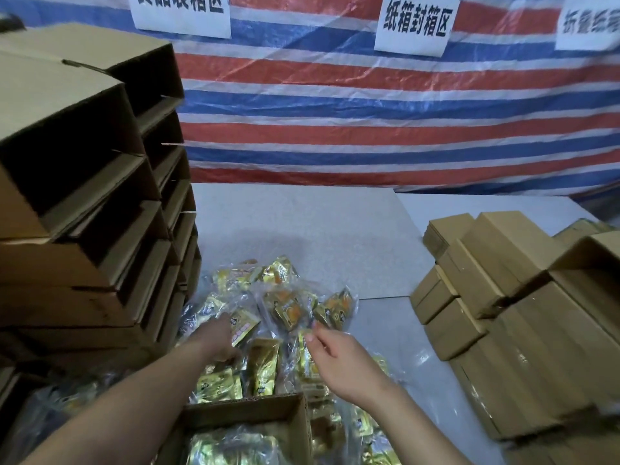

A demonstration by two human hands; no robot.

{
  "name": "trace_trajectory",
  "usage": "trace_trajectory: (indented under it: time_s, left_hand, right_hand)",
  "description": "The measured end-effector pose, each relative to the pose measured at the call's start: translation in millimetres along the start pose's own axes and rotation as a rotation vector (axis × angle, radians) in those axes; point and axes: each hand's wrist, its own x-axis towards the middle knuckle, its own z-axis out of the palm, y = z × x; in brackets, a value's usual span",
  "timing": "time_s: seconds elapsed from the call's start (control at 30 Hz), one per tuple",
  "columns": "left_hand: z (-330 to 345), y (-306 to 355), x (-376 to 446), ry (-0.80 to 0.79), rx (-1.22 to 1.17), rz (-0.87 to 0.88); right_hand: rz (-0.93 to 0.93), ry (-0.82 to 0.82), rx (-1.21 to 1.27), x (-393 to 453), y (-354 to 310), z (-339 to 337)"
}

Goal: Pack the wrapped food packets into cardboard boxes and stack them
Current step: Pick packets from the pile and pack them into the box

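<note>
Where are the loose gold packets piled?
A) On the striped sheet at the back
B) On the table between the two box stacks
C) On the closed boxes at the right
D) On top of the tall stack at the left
B: the packets lie on the table, with both hands reaching into them, between the tall stack and the closed boxes.

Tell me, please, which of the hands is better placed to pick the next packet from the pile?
Probably the left hand: it already rests down on the packets, fingers on one. The right hand hovers above them, holding nothing.
</note>
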Motion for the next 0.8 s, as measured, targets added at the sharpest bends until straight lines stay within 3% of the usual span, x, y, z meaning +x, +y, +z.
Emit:
trace_trajectory:
  time_s: [0.2, 0.37, 0.6, 0.8]
  left_hand:
    - [-11, 6, -11, 0.031, 0.055, -0.043]
    - [-45, 7, -35, 0.267, 0.023, -0.013]
    - [-112, 27, -105, 0.400, -0.352, 0.113]
    - [-145, 56, -182, 0.520, -0.693, 0.314]
  right_hand:
    - [0.032, -0.011, 0.042, 7, -3, 5]
    - [0.076, 0.086, 0.194, 18, -17, 3]
    - [0.186, 0.207, 0.445, 38, -61, -4]
    - [0.258, 0.119, 0.723, 32, -105, -4]
